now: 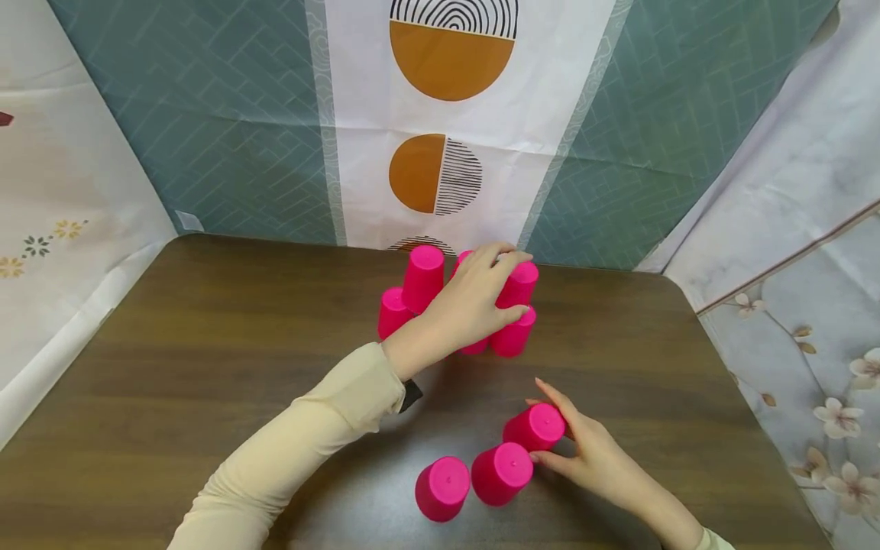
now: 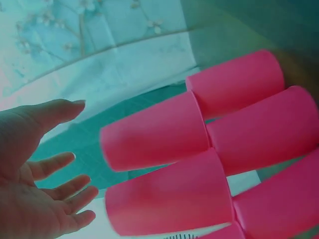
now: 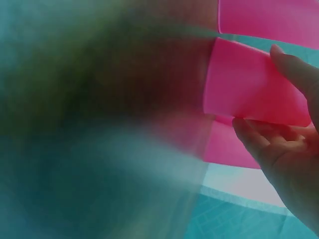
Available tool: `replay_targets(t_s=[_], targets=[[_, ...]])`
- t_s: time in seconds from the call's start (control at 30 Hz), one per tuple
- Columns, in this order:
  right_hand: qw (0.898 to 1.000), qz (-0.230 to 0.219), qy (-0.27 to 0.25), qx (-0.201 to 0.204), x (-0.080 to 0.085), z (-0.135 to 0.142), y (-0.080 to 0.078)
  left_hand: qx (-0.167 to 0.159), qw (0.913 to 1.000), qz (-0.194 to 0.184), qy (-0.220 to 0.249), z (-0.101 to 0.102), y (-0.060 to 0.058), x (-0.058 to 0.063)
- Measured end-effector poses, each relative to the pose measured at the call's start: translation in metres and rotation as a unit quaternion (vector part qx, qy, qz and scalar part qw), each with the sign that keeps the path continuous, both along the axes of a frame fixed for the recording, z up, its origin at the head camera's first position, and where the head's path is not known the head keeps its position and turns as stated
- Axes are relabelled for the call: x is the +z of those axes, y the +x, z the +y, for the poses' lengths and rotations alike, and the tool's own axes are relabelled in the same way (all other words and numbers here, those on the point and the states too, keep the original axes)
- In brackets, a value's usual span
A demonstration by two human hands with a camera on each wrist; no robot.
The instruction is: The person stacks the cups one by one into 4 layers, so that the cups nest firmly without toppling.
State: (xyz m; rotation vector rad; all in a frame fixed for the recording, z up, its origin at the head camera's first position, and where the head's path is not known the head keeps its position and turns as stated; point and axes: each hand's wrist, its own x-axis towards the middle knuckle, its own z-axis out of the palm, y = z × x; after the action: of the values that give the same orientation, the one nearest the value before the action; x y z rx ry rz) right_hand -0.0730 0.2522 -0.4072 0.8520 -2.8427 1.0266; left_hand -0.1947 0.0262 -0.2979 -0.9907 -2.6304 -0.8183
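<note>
Pink plastic cups stand upside down in two levels at the table's back; one upper cup [image 1: 422,279] is at the left, another upper cup [image 1: 519,284] at the right. Over this stack is my left hand [image 1: 457,305], hiding part of it. In the left wrist view its fingers are spread and apart from the nearest upper cup [image 2: 154,132], with nothing held. Nearer the front, my right hand [image 1: 598,462] grips an upside-down pink cup [image 1: 532,429] between thumb and fingers. Beside it stand a middle cup [image 1: 502,475] and a left cup [image 1: 443,489].
The brown wooden table [image 1: 206,382] extends to both sides of the cups. A patterned cloth [image 1: 261,153] hangs behind its back edge, with pale floral cloth [image 1: 811,367] at the right. Blur covers much of the right wrist view's left side.
</note>
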Motion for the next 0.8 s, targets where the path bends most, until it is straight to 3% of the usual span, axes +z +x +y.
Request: replay_targets(t_s=[0.1, 0.2, 0.33, 0.47, 0.63, 0.73, 0.8], targets=[[1.0, -0.012, -0.026, 0.002, -0.006, 0.001, -0.001, -0.017, 0.9992, -0.002, 0.037, -0.02, 0.022, -0.005], [0.999, -0.018, -0.04, 0.007, -0.009, 0.002, -0.003, -0.045, 0.9956, -0.028, 0.077, -0.042, 0.046, -0.017], [0.997, -0.031, -0.065, 0.021, -0.009, 0.002, -0.006, -0.055, 0.9884, -0.1, 0.099, -0.073, 0.081, -0.041], [0.997, -0.04, -0.065, 0.012, -0.003, 0.002, -0.008, -0.05, 0.9759, -0.187, 0.101, -0.097, 0.113, -0.059], [0.999, -0.035, -0.037, -0.019, 0.009, 0.001, -0.011, -0.054, 0.9553, -0.278, 0.085, -0.105, 0.144, -0.068], [0.999, -0.02, -0.027, -0.034, 0.019, 0.0, -0.014, -0.068, 0.9487, -0.3, 0.072, -0.102, 0.156, -0.069], [0.999, -0.009, -0.027, -0.039, 0.027, -0.001, -0.017, -0.075, 0.9489, -0.299, 0.066, -0.099, 0.16, -0.07]])
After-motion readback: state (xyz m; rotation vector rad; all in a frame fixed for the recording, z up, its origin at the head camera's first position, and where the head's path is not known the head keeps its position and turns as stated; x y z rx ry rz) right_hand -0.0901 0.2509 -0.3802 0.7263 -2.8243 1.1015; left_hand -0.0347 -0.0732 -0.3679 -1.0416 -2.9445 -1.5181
